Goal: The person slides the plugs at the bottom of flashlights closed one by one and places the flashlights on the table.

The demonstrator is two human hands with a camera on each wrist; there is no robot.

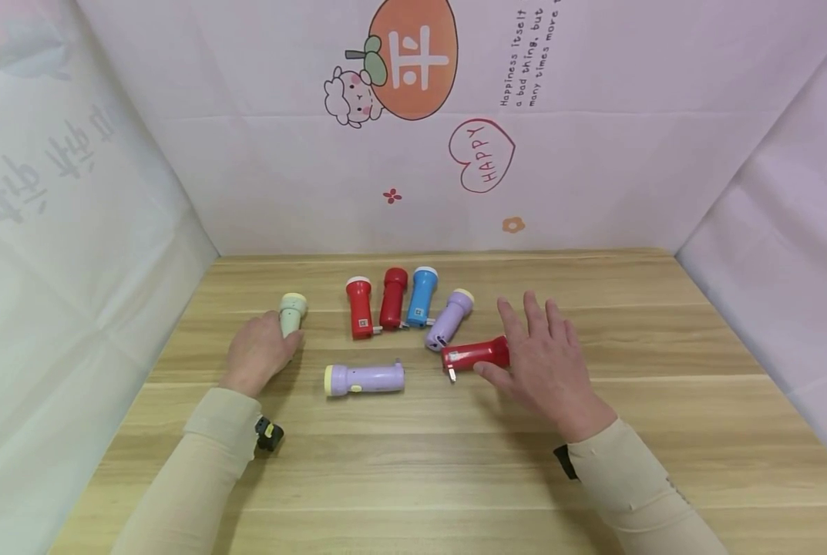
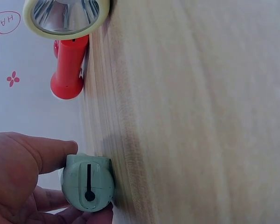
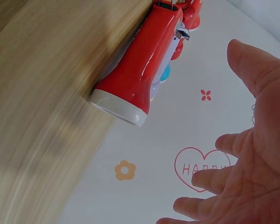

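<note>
My left hand [image 1: 257,352] grips a pale green flashlight [image 1: 291,312] at the left of the table, its cream head pointing away. In the left wrist view, thumb and fingers wrap the green flashlight [image 2: 88,183], whose slotted end faces the camera. My right hand [image 1: 548,366] is spread with straight fingers beside a red flashlight [image 1: 475,354], hiding its head end in the head view. In the right wrist view, the red flashlight [image 3: 140,65] with a white rim lies on the table, apart from the hand [image 3: 252,154]. A metal plug sticks out from it.
Behind lie a red flashlight [image 1: 360,308], a darker red one [image 1: 393,299], a blue one [image 1: 422,297] and a purple one [image 1: 449,320]. Another purple flashlight [image 1: 366,378] lies sideways between the hands. A printed white cloth [image 1: 281,185] rises behind the wooden table [image 1: 399,478].
</note>
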